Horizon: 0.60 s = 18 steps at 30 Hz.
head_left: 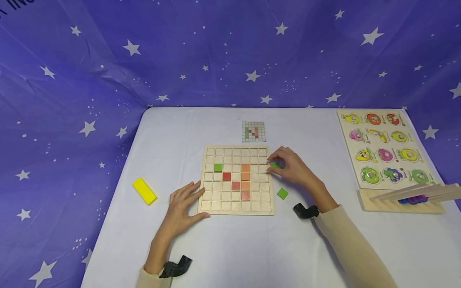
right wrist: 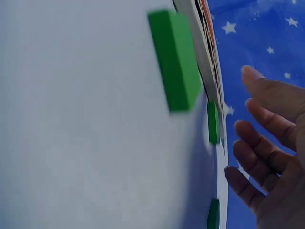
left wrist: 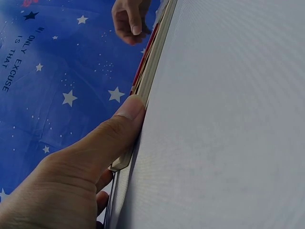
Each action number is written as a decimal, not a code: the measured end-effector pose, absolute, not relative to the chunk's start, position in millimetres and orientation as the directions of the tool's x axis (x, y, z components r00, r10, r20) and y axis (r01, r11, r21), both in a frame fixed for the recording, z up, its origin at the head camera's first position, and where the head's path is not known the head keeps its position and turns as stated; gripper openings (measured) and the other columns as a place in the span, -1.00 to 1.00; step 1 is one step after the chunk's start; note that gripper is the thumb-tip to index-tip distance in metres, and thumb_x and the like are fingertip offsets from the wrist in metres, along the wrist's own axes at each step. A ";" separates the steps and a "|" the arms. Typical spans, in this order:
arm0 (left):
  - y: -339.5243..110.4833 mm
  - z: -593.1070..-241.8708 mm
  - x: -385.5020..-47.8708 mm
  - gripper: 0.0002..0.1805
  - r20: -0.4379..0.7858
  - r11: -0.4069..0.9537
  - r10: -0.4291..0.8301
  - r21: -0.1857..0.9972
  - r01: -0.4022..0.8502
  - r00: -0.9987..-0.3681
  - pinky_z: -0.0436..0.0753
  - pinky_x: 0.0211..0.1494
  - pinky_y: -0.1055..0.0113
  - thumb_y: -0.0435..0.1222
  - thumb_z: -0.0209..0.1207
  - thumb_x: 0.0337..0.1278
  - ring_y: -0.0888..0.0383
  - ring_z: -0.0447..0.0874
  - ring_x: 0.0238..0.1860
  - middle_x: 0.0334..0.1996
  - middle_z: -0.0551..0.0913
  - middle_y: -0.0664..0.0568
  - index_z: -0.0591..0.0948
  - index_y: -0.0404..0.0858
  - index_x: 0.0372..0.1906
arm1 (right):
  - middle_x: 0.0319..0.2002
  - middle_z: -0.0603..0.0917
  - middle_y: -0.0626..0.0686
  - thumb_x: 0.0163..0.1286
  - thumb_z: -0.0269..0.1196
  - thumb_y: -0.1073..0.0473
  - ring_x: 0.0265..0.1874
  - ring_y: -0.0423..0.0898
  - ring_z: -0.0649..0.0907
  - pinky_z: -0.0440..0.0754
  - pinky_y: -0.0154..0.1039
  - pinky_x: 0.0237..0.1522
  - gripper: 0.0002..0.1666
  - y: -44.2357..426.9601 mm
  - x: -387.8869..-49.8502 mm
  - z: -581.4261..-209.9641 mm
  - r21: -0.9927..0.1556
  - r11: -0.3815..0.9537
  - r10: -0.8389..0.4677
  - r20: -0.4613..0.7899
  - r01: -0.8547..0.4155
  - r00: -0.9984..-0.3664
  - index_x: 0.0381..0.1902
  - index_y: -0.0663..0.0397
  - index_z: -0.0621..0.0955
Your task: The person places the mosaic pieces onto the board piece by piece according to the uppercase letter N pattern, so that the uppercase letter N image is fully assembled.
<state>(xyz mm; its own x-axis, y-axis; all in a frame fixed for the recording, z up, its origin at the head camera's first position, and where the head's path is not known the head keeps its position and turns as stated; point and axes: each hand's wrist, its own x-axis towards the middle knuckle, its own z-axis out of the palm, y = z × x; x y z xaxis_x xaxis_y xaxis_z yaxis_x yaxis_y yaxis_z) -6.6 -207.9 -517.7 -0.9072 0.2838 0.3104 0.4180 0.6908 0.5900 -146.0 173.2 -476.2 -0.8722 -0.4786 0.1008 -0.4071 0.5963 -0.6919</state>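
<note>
presently, the grid board (head_left: 217, 195) is touched at its edge by the spread left hand (head_left: 181, 209); beneath the empty, loosely curved right hand (head_left: 293, 166) a green tile (head_left: 275, 165) is seen, another tile (head_left: 282, 194) toward the wrist.

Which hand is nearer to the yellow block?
Left: the left hand is just right of the yellow block; the right hand is farther, by the right edge of the wooden grid board.

room: left of card (head_left: 253, 132), beyond grid board (head_left: 236, 168) | obstacle: hands (head_left: 181, 206) (head_left: 291, 166) either side
</note>
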 end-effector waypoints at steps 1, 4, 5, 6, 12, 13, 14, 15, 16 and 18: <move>-208.1 -517.9 -6.5 -0.08 0.312 0.690 0.284 0.590 0.419 -0.907 0.15 0.24 -0.04 -0.05 0.59 -0.42 -0.14 0.29 0.40 0.36 0.45 -0.10 0.55 -0.20 0.26 | -0.15 0.63 0.04 0.10 0.51 0.15 -0.11 -0.01 0.55 0.46 -0.03 0.05 -0.62 176.7 -146.2 -477.4 -0.684 0.610 -0.473 0.091 -0.400 -0.876 -0.13 0.10 0.65; -208.4 -518.2 -6.4 -0.08 0.314 0.691 0.282 0.589 0.419 -0.907 0.15 0.24 -0.03 -0.05 0.59 -0.42 -0.14 0.30 0.40 0.36 0.45 -0.10 0.55 -0.20 0.26 | -0.14 0.63 0.03 0.08 0.52 0.16 -0.08 -0.02 0.51 0.43 -0.03 0.07 -0.61 184.5 -146.6 -481.6 -0.662 0.641 -0.471 0.060 -0.388 -0.880 -0.12 0.08 0.65; -208.3 -518.2 -6.3 -0.07 0.311 0.694 0.281 0.588 0.416 -0.908 0.15 0.23 -0.03 -0.04 0.59 -0.42 -0.14 0.29 0.40 0.36 0.45 -0.10 0.55 -0.20 0.27 | -0.12 0.64 0.03 0.08 0.52 0.17 -0.07 -0.01 0.51 0.42 -0.02 0.08 -0.60 186.4 -146.7 -483.0 -0.657 0.646 -0.475 0.055 -0.390 -0.878 -0.12 0.09 0.66; -208.3 -518.0 -6.1 -0.07 0.306 0.696 0.281 0.587 0.412 -0.910 0.15 0.24 -0.02 -0.03 0.58 -0.41 -0.13 0.29 0.40 0.37 0.45 -0.09 0.55 -0.19 0.27 | -0.11 0.64 0.03 0.07 0.52 0.18 -0.05 -0.01 0.50 0.42 -0.02 0.09 -0.60 187.9 -146.8 -484.3 -0.652 0.650 -0.478 0.048 -0.390 -0.877 -0.12 0.08 0.66; -207.5 -516.6 -6.0 -0.08 0.285 0.703 0.279 0.591 0.397 -0.917 0.15 0.25 -0.01 -0.02 0.58 -0.40 -0.10 0.28 0.41 0.38 0.43 -0.06 0.54 -0.17 0.28 | -0.08 0.63 0.06 0.11 0.48 0.25 0.01 0.03 0.49 0.39 0.01 0.14 -0.64 192.9 -146.7 -489.7 -0.637 0.655 -0.491 0.050 -0.407 -0.870 -0.11 0.10 0.67; -207.4 -516.8 -6.0 -0.08 0.286 0.703 0.279 0.590 0.398 -0.917 0.15 0.24 -0.01 -0.02 0.58 -0.40 -0.10 0.28 0.40 0.38 0.43 -0.06 0.55 -0.18 0.27 | -0.08 0.63 0.06 0.11 0.48 0.26 0.01 0.03 0.49 0.39 0.01 0.14 -0.65 193.4 -146.5 -490.0 -0.637 0.656 -0.490 0.049 -0.405 -0.870 -0.11 0.10 0.67; -207.2 -516.6 -6.0 -0.08 0.286 0.703 0.279 0.589 0.398 -0.917 0.15 0.24 -0.01 -0.02 0.58 -0.40 -0.10 0.28 0.40 0.38 0.43 -0.06 0.55 -0.18 0.27 | -0.08 0.63 0.06 0.12 0.47 0.27 0.02 0.03 0.48 0.39 0.02 0.14 -0.65 193.7 -146.2 -490.0 -0.636 0.657 -0.489 0.049 -0.405 -0.871 -0.11 0.11 0.67; -207.1 -516.5 -6.0 -0.08 0.287 0.703 0.280 0.588 0.399 -0.916 0.15 0.24 -0.01 -0.02 0.58 -0.40 -0.10 0.28 0.40 0.38 0.43 -0.06 0.55 -0.18 0.27 | -0.08 0.62 0.06 0.12 0.47 0.27 0.02 0.03 0.48 0.39 0.02 0.14 -0.66 194.1 -146.0 -490.1 -0.635 0.659 -0.489 0.047 -0.403 -0.871 -0.10 0.11 0.67; -207.1 -516.5 -6.0 -0.07 0.287 0.704 0.280 0.588 0.399 -0.916 0.15 0.25 -0.01 -0.02 0.58 -0.40 -0.10 0.28 0.40 0.38 0.43 -0.06 0.55 -0.18 0.27 | -0.08 0.62 0.06 0.13 0.46 0.28 0.02 0.03 0.48 0.40 0.02 0.14 -0.66 194.3 -145.8 -490.0 -0.636 0.659 -0.488 0.045 -0.402 -0.872 -0.10 0.11 0.68; -207.0 -516.2 -6.0 -0.07 0.286 0.705 0.280 0.587 0.398 -0.916 0.15 0.25 -0.01 -0.02 0.58 -0.40 -0.11 0.28 0.40 0.38 0.43 -0.06 0.54 -0.18 0.28 | -0.07 0.61 0.06 0.14 0.45 0.28 0.02 0.03 0.48 0.40 0.03 0.14 -0.67 194.4 -145.6 -489.6 -0.639 0.656 -0.489 0.044 -0.401 -0.871 -0.10 0.11 0.68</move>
<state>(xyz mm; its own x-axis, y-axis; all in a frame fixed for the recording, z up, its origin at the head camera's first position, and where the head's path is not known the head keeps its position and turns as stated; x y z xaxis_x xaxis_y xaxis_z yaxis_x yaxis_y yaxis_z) -6.0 -207.0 -516.2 -0.9165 0.2798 0.2860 0.3984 0.7047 0.5871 -145.6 194.4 -489.6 -0.8710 -0.4893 0.0437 -0.4007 0.6562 -0.6394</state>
